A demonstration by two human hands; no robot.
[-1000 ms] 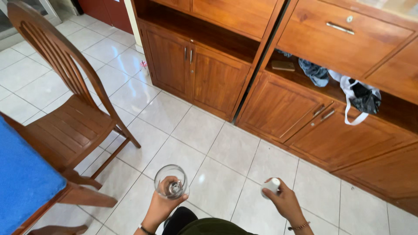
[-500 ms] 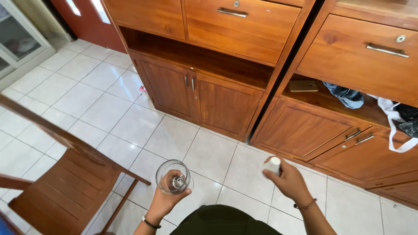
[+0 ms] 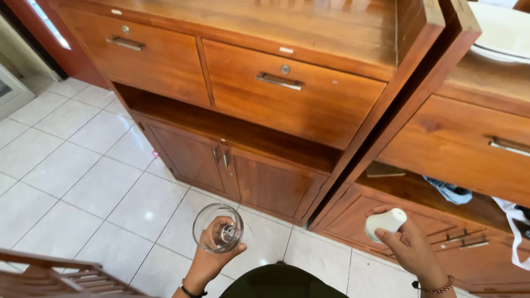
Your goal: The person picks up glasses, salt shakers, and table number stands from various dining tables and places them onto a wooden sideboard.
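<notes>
— Two hands show at the bottom of the view; what does each one have?

— Left hand (image 3: 212, 256) is curled shut round a clear glass (image 3: 218, 227), gripped from below with the mouth facing up toward the camera; fingers (image 3: 211, 234) show through the bowl; a dark band sits on that wrist. Right hand (image 3: 406, 245) is closed on a small white pot (image 3: 385, 223), thumb under it and fingers over the top; a beaded bracelet (image 3: 436, 288) circles that wrist.

— Where are the glass and the pot?

— Both are held in the air, well apart from each other; the glass hangs over the tiled floor (image 3: 72, 182), in front of the cabinet doors (image 3: 232, 176); the pot is before the lower part of the right-hand cabinet (image 3: 486, 138).

— What stands around them?

— Two wooden cabinets meet at an angle; the left cabinet (image 3: 248, 83) has two drawers with metal handles, an open shelf beneath, then the doors; the right one has an open shelf holding some cloth (image 3: 450, 190) and a flat dark thing I cannot tell; a white plate (image 3: 502, 33) lies on its top; slats of a wooden chair (image 3: 49, 276) show at the lower left corner; a dark green garment fills the bottom middle.
</notes>
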